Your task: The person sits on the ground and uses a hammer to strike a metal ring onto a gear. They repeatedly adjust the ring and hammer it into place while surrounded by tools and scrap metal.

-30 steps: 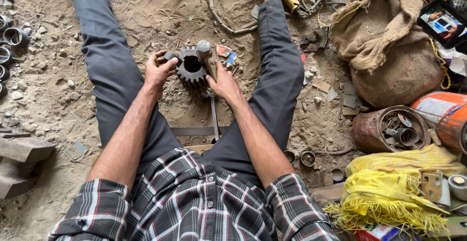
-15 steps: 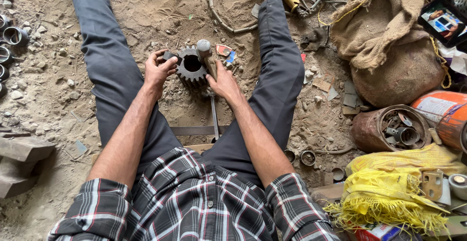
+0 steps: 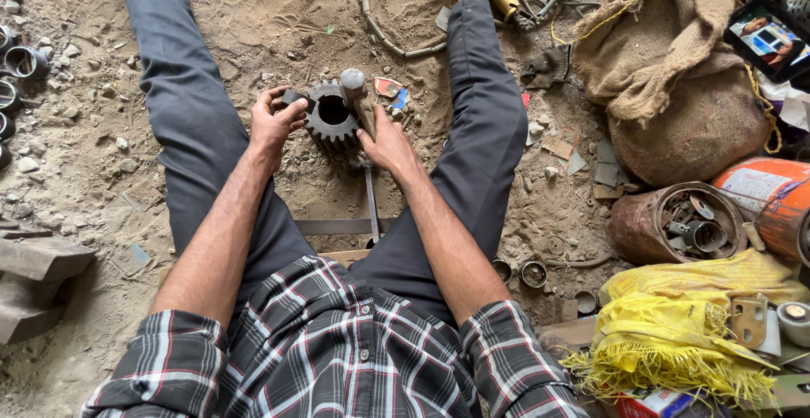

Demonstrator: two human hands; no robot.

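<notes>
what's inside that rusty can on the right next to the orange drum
The rusty can lies on its side with its mouth open. Inside sit grey metal parts, including a short cylinder. Anything deeper is hidden in shadow.

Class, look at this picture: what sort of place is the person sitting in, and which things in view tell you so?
Probably a rough mechanical repair workshop with a dirt floor. The left hand and right hand steady a steel gear on the ground, a rusty can holds metal parts, and metal rings lie nearby.

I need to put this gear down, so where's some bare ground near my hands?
Bare dirt lies beyond the gear, between it and the metal ring. More lies outside the left leg, before the metal sleeves. Right of the right leg is crowded: rusty can, sacks.
</notes>
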